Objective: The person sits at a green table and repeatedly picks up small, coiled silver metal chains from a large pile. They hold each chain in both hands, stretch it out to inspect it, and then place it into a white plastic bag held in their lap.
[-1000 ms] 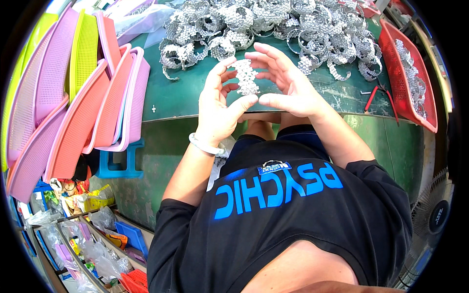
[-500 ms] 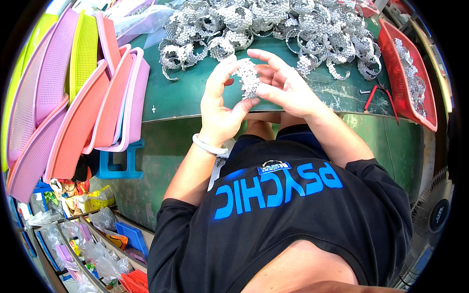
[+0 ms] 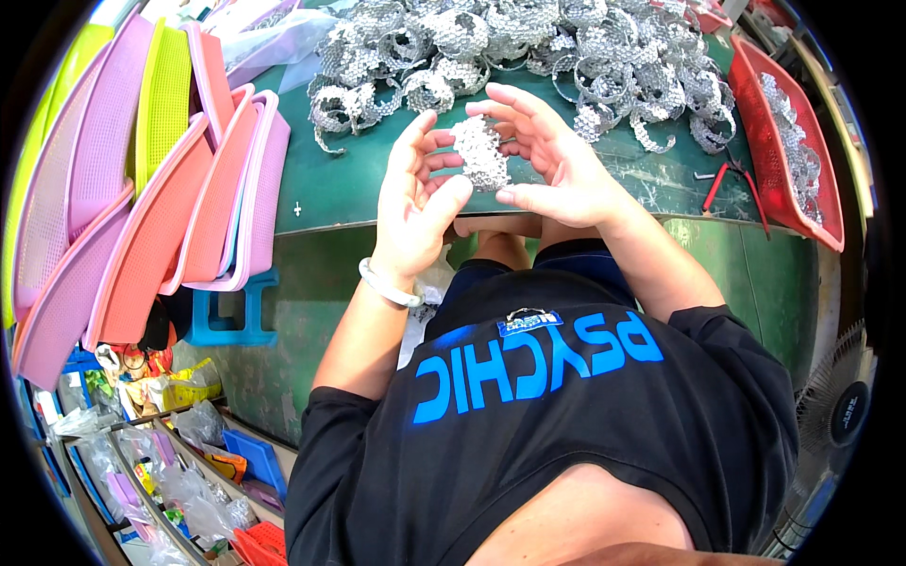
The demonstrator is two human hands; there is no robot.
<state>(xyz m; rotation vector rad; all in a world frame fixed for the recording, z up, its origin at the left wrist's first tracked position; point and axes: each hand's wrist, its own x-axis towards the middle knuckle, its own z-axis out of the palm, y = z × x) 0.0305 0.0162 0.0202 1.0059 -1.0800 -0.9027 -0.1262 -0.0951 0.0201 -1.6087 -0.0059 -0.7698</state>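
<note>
The red basket [image 3: 761,156] holds silvery strips [image 3: 800,156], seemingly like the handheld band [image 3: 480,154].

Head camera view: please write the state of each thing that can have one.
Silvery-white scaly piece, curved, held up
Left hand, open, fingertips at piece's left edge
Right hand, curled around piece's right side
Silvery scaly bands, heaped, many curled into loops
Red-handled pliers, lying with handles apart
Red plastic basket, partly filled
Perforated pink, purple and lime-green plastic baskets, nested, tilted
Black fan, running unclear
</note>
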